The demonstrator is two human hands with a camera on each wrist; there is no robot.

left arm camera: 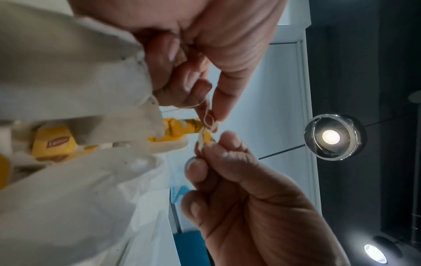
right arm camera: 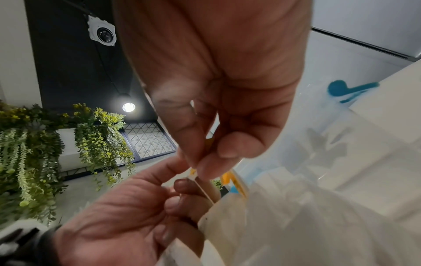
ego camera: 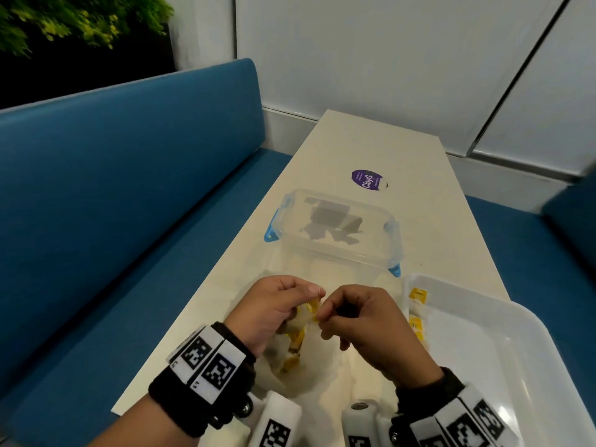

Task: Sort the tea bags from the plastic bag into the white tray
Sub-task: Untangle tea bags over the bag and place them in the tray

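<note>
Over the crumpled clear plastic bag (ego camera: 292,362) my left hand (ego camera: 315,293) grips a bunch of white tea bags (left arm camera: 68,75) with yellow tags (left arm camera: 54,142) and pinches a loop of their thin string (left arm camera: 210,119) between thumb and forefinger. My right hand (ego camera: 320,315) meets it from the right. Its thumb and forefinger pinch the end of a yellow tag (right arm camera: 193,172) on that string. The white tray (ego camera: 503,346) lies at the right, and a few yellow-tagged tea bags (ego camera: 417,295) rest along its left side.
A clear plastic box (ego camera: 335,227) with blue clips stands just beyond my hands on the cream table (ego camera: 354,146). Farther back is a purple round sticker (ego camera: 367,179). Blue bench seats (ego camera: 129,188) flank the table on both sides.
</note>
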